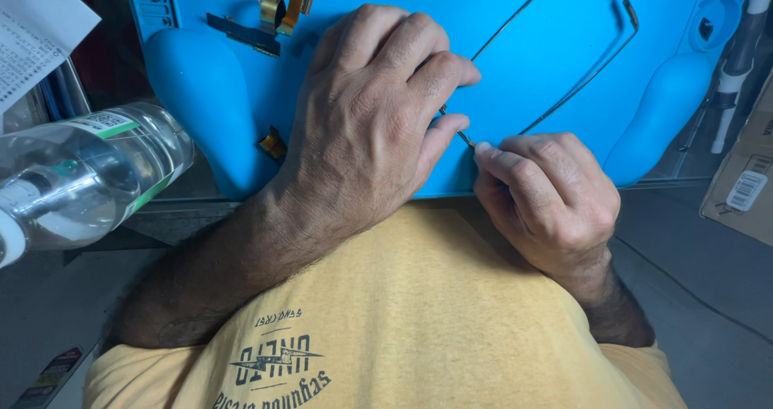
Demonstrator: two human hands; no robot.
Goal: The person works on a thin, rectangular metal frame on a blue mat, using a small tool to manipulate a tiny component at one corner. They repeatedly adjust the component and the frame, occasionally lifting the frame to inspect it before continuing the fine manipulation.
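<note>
Seen from above, looking down over a yellow cotton T-shirt [419,312] toward a bright blue silicone work mat [515,79] with raised rounded edges.

Left hand [370,127] lying palm down across the near edge of the mat, fingers curled, thumb and forefinger pinched on a thin dark metal wire frame [564,47]. Right hand [547,200] just beside it, lower and nearer the body, fingers clenched, thumb and forefinger tips closed on the same wire's near end. Short visible stretch of wire bridging the small gap between the two pinches, close to the mat's near edge. From the left fingers, the rest of the frame running away up the mat in two long thin lines, meeting in a bent corner near the far right of the mat, flat on the blue surface.

On the far left part of the mat, small gold-coloured flex ribbon pieces [283,10] beside a dark narrow strip [241,32]; another gold piece [272,143] just beside the left wrist. Clear plastic bottle [80,175] with a green-edged label lying tilted at the left edge of view. White and black pen-shaped tool [737,63] standing off the mat's right side, near a brown cardboard box [745,183].
</note>
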